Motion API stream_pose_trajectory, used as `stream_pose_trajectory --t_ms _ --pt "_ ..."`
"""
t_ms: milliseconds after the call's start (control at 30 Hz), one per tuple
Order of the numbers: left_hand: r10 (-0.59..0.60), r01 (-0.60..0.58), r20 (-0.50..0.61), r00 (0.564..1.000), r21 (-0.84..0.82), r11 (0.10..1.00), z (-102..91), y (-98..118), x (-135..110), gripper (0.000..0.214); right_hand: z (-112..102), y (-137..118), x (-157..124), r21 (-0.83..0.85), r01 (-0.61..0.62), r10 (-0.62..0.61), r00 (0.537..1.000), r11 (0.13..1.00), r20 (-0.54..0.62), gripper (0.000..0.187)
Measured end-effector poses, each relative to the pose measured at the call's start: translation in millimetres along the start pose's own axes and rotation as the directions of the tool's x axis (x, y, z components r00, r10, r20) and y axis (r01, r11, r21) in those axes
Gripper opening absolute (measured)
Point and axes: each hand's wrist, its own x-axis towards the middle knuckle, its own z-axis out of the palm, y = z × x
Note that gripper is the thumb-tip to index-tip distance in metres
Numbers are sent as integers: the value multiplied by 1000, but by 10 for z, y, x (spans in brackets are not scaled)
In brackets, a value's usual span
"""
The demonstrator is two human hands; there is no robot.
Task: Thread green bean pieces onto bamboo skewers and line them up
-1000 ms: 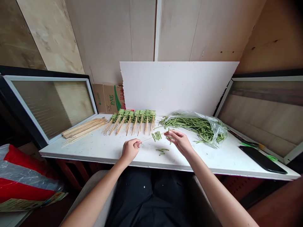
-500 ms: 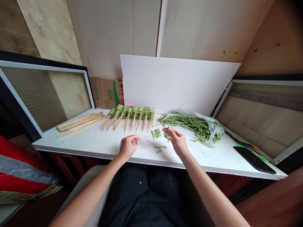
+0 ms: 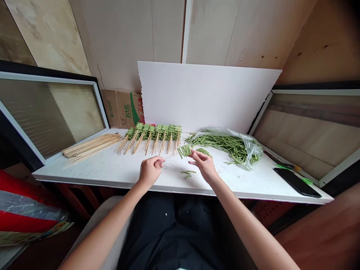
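My left hand (image 3: pixel 151 170) is closed, its thumb and forefinger pinching the bare end of a thin wooden skewer (image 3: pixel 171 155). Several short green bean pieces (image 3: pixel 184 151) sit side by side across the skewer's other end. At the right side of that row, my right hand (image 3: pixel 203 163) pinches with thumb and forefinger, its other fingers loosely curled; the skewer's tip is hidden there. Below, on the white table (image 3: pixel 112 170), lie a few loose bean pieces (image 3: pixel 188 172). Behind my right hand is a small heap of cut beans (image 3: pixel 204 151), partly covered.
Filled bean skewers (image 3: pixel 154 132) stand stacked in a row at the back. Bare skewers (image 3: pixel 91 146) lie at left. Long green beans (image 3: pixel 225 144) spill from a clear plastic bag (image 3: pixel 249 144) at right. A black phone (image 3: pixel 296 182) lies near the right edge, scissors (image 3: pixel 278 161) behind it.
The bean pieces on the skewer now sit closer together and more slanted. My right hand has moved from the skewer's tip up against the row. The whole view has shifted slightly.
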Motion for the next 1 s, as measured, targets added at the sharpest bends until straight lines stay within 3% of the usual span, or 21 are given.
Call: stream_pose_trajectory --t_ms 100,200,333,400,467,567,667,733,867,1000 --pt "-38 38 -8 999 2 999 -44 -54 37 26 -198 0 49 -299 52 1 985 953 175 34" --pt "-52 52 -3 999 -3 999 -41 -112 41 26 -379 69 91 -599 174 -20 967 781 255 20" --pt "-52 52 8 999 1 999 -12 -151 23 27 -465 190 89 -801 254 -41 960 543 277 11" --pt "-54 54 13 998 2 999 -4 -159 16 27 -457 214 78 -838 261 -37 960 480 278 12" --pt "-54 54 19 998 -1 999 0 -165 14 28 -441 203 84 -818 266 -55 959 510 278 11" --pt "-47 47 17 999 3 999 2 -178 14 27 -427 145 128 -705 200 -80 977 680 200 18" --pt "-31 31 22 999 4 1000 7 -198 7 27 -418 68 178 -477 57 -44 998 877 38 40" --pt "-27 27 32 999 1 1000 11 -208 0 26 -408 15 190 -269 -28 30 1000 963 4 47" --pt "-17 17 48 999 -3 1000 20 -202 -14 26 -369 -68 171 58 -153 150 987 987 56 43" --pt "-27 27 63 998 5 1000 37 -179 -24 25 -338 -91 153 171 -186 176 982 967 74 37"
